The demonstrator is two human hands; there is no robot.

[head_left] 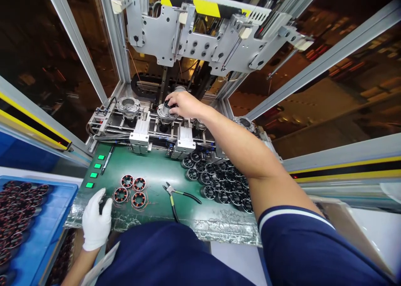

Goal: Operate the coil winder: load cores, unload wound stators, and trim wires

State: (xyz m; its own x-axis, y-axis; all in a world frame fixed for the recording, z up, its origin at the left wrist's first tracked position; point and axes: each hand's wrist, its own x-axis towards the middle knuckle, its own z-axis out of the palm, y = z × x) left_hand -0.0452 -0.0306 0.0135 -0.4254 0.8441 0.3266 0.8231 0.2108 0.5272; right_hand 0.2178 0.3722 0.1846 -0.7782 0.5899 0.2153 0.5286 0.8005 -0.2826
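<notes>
Head view, looking down over the person's arms into a winding machine cell. Right hand (pixel 183 103) reaches far across the green worktop (pixel 156 169) and sits on a stator core (pixel 166 107) in the middle fixture (pixel 165 119) of the machine; fingers curled over the part's top, grip closed on it. Whether the core is fully seated in the nest cannot be told from here, as the hand covers it.

Left fixture (pixel 128 106) stands with its metal ring showing and no hand at it; whether it carries a part is unclear. Right fixture (pixel 244 123) is partly hidden behind the forearm.

Left hand (pixel 95 223), in a white glove, rests at the near left edge of the worktop, closed around a small dark object (pixel 102 204) that I cannot identify.

Stock, as it lies:
- four wound stators (pixel 130 191) with copper coils, grouped near left of centre on the worktop; loose wire ends trail beside them.
- a large batch of bare black cores (pixel 219 181), unwound, packed together right of centre, partly under the right arm.
- blue tray (pixel 46 231) at far left, holding many more wound stators.
- wire cutters (pixel 175 194) lying untouched between the two groups.

Judgement: work is mid-batch. A good number are wound and trayed, four await trimming or transfer, and the bare pile is still large.
</notes>
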